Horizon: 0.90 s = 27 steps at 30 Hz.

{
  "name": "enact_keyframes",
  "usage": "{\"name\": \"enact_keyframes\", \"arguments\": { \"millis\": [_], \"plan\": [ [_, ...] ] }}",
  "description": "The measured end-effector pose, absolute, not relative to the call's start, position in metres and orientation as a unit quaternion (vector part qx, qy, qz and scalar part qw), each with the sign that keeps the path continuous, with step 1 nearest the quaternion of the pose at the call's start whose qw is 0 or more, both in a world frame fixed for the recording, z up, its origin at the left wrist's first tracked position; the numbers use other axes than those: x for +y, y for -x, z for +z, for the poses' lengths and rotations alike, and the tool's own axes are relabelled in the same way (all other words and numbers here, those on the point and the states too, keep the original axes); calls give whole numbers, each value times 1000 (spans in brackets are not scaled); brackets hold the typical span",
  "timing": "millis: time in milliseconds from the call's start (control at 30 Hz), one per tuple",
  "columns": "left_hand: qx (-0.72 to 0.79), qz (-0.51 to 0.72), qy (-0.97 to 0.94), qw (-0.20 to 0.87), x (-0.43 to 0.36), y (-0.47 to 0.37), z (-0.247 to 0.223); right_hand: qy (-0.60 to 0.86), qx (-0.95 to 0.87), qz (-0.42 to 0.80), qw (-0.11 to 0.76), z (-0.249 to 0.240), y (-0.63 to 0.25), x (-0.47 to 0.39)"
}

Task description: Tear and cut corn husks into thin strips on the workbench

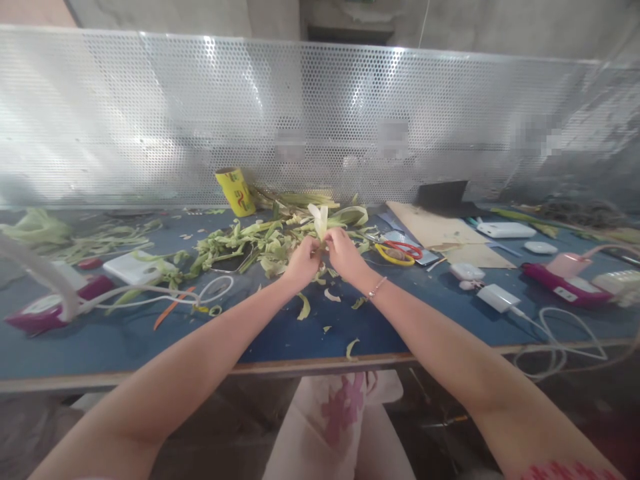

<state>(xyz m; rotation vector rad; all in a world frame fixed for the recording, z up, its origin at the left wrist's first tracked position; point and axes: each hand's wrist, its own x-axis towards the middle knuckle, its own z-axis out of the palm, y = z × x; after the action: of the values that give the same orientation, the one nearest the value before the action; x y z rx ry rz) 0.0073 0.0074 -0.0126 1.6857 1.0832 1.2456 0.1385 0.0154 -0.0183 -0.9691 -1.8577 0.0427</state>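
Both of my hands are together over the middle of the table, fingers pinched. My left hand (303,260) and my right hand (343,252) grip the lower end of a pale, petal-like leafy piece (319,219), its white-green blades pointing up. My fingers hide its base. Just behind and left of the hands spreads a pile of green leaves and stalks (235,243). Curled trimmings, one a pale scrap (303,307), lie in front of my left hand. To the right of my right hand rest scissors with red and yellow handles (400,253).
A yellow container (236,192) stands tilted by the perforated metal screen (330,120). On the right are cardboard (435,227), a white charger (497,299) with a cable, and a magenta power strip (565,283). Another magenta strip (45,313) and white cables (150,291) lie at left.
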Motion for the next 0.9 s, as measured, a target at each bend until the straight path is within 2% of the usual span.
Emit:
{"name": "enact_keyframes", "arguments": {
  "millis": [100, 333, 633, 900],
  "plan": [
    [433, 487, -659, 375, 6, -7, -10, 406, -763, 21, 502, -18, -139, 15],
    [402, 514, -607, 453, 8, -11, -12, 400, -763, 32, 507, -9, -140, 13],
    [390, 502, -589, 499, 2, -11, -7, 439, -739, 64, 506, -5, -148, 13],
    [368, 511, -528, 569, -5, -12, 0, 397, -772, -17, 495, -5, -148, 9]
  ]
}}
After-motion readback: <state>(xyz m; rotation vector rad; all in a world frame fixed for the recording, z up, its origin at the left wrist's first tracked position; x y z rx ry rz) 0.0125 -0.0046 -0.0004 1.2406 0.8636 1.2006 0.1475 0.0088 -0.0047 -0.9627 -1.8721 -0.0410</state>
